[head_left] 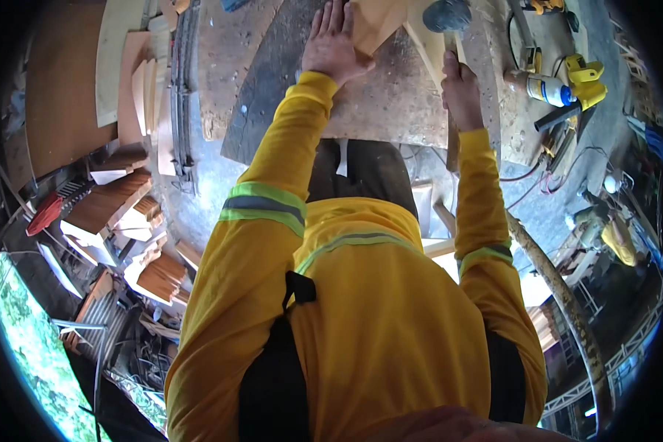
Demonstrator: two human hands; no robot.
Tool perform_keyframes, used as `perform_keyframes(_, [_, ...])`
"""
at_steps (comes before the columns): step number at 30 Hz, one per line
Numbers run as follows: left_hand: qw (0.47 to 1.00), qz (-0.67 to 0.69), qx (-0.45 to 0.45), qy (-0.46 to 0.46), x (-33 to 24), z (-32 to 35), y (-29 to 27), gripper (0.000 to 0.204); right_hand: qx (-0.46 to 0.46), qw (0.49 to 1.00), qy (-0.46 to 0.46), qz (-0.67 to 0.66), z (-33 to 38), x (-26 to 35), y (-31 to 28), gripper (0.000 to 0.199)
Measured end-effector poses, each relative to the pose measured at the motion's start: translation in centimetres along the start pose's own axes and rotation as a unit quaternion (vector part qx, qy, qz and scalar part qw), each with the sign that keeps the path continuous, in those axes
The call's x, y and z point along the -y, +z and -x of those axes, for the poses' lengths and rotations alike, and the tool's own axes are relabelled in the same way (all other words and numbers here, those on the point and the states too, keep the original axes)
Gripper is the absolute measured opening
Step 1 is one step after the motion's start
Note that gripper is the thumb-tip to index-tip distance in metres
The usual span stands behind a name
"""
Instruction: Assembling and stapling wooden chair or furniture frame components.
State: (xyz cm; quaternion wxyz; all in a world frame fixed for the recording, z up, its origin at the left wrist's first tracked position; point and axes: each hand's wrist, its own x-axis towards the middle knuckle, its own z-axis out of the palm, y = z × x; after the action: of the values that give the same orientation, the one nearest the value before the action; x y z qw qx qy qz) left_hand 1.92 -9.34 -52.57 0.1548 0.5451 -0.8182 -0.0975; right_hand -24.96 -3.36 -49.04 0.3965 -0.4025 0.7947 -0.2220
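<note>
A mallet [447, 16] with a dark, rounded head stands out at one o'clock, its wooden handle running down toward six. At twelve o'clock lies a pale wooden board [381, 22], flat and angular, its far end beyond the upper edge.

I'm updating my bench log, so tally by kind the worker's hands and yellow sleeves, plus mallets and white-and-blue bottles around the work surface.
Hands: 2 (left hand, right hand)
Yellow sleeves: 2 (left sleeve, right sleeve)
Mallet: 1
White-and-blue bottle: 1
Total: 6
</note>
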Motion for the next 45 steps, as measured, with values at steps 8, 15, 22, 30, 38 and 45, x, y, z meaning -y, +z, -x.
perform_keyframes(8, [0.991, 0.108, -0.027, -0.075, -2.9, -5.9, 1.1, 0.13, -0.269, 0.928, -0.192, 0.175, -9.8, -1.7, -6.2, 0.061])
perform_keyframes(15, [0.975, 0.032, -0.036, -0.215, -4.2, -9.9, 3.0, 0.132, -0.321, 0.87, -0.16, 0.337, -13.0, -0.8, -4.7, 0.047])
perform_keyframes(22, [0.963, 0.002, -0.004, -0.268, -5.1, -10.9, 3.4, 0.137, -0.103, 0.857, -0.442, 0.243, -8.3, 1.8, 2.0, 0.05])
perform_keyframes(30, [0.965, -0.005, -0.031, -0.262, -3.2, -14.2, 3.9, 0.138, -0.06, 0.847, -0.435, 0.299, -6.5, 2.8, 2.8, 0.057])
perform_keyframes(38, [0.982, 0.058, -0.102, -0.145, -3.0, -18.6, 3.1, 0.116, -0.054, 0.843, -0.443, 0.301, -6.9, 2.3, 3.1, 0.061])
perform_keyframes(45, [0.959, 0.1, -0.2, -0.175, -2.1, -18.8, 3.4, 0.115, -0.069, 0.847, -0.433, 0.299, -6.8, 2.4, 3.9, 0.067])
